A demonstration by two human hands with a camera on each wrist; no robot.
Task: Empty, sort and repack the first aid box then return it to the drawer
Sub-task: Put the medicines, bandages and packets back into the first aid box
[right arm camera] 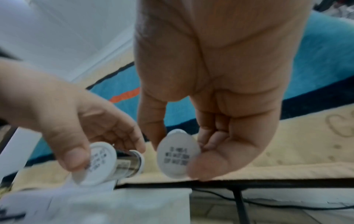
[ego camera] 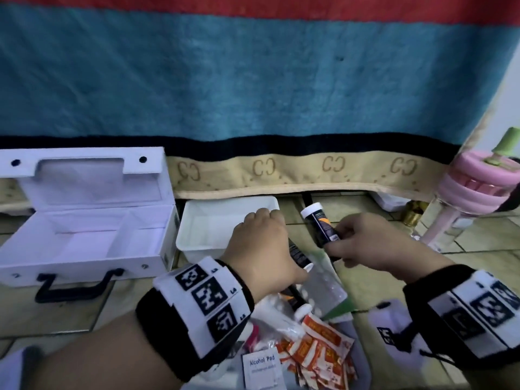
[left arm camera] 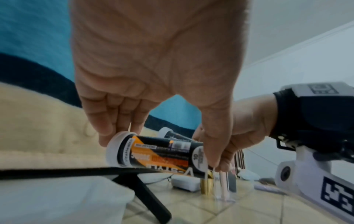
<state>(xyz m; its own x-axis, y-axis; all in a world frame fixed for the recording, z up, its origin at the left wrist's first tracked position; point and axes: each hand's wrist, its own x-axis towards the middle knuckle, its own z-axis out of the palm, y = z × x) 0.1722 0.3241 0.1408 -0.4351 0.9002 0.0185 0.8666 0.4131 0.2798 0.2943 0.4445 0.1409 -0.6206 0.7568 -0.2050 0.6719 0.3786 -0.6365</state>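
Observation:
The white first aid box (ego camera: 84, 257) stands open on the floor at the left, and both its compartments look bare. Beside it sits a white tray (ego camera: 197, 243). My left hand (ego camera: 264, 240) hovers over the tray's right end, fingers and thumb curled round a black and orange tube (left arm camera: 159, 154) with a white cap. My right hand (ego camera: 346, 240) grips a second such tube (ego camera: 320, 226) by its lower end, cap tilted up and left. In the right wrist view this tube's white base (right arm camera: 178, 154) faces the camera. A pile of blister packs (ego camera: 320, 288), orange sachets (ego camera: 318, 350) and an alcohol pad (ego camera: 261, 367) lies below my hands.
A blue, black and beige blanket (ego camera: 253, 80) hangs down behind the box and tray. A bottle with pink rings (ego camera: 475, 187) and a small gold object (ego camera: 412, 216) stand at the right. A white container (ego camera: 394, 322) lies near my right wrist. The floor is tiled.

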